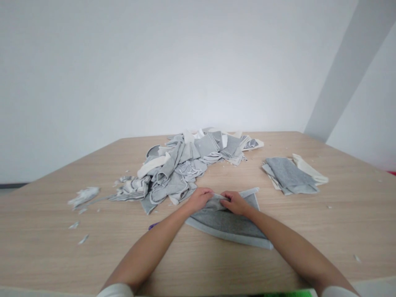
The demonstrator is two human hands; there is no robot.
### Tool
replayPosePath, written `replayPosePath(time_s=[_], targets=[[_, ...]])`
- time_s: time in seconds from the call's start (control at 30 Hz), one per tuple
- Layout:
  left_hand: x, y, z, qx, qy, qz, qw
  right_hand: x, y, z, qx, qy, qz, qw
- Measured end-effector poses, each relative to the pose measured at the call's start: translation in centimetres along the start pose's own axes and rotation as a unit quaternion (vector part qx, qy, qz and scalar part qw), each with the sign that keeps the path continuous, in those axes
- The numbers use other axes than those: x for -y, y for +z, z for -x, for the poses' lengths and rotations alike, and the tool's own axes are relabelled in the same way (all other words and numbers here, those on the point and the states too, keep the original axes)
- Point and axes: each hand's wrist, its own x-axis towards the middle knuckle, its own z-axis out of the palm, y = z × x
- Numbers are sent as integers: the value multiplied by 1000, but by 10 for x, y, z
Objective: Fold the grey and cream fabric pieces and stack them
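A grey piece of knit fabric (229, 225) with paler edges lies on the table in front of me. My left hand (201, 199) pinches its far edge near the left end. A short way to the right, my right hand (234, 203) grips the same edge, fingers curled and thumb pointing inward. Between the two hands the cloth is lifted and bunched a little, while its near edge rests on the wood. Beside my left forearm a small purple object (152, 226) shows, mostly hidden by the arm.
A large heap of grey, white and striped fabric pieces (173, 169) spreads behind my hands to the left. On the right lies a smaller stack of grey and cream pieces (291, 175). White scraps (85, 194) and lint dot the wooden table (93, 264); a wall stands behind.
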Motion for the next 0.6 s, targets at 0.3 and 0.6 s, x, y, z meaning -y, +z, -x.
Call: replayPosePath(time_s=[0.3, 0.6], targets=[[-16, -73, 25, -201, 47, -175, 963, -7, 2, -3, -8, -8, 41, 999], [7, -103, 122, 32, -82, -337, 937, -8, 5, -2, -2, -27, 57, 998]])
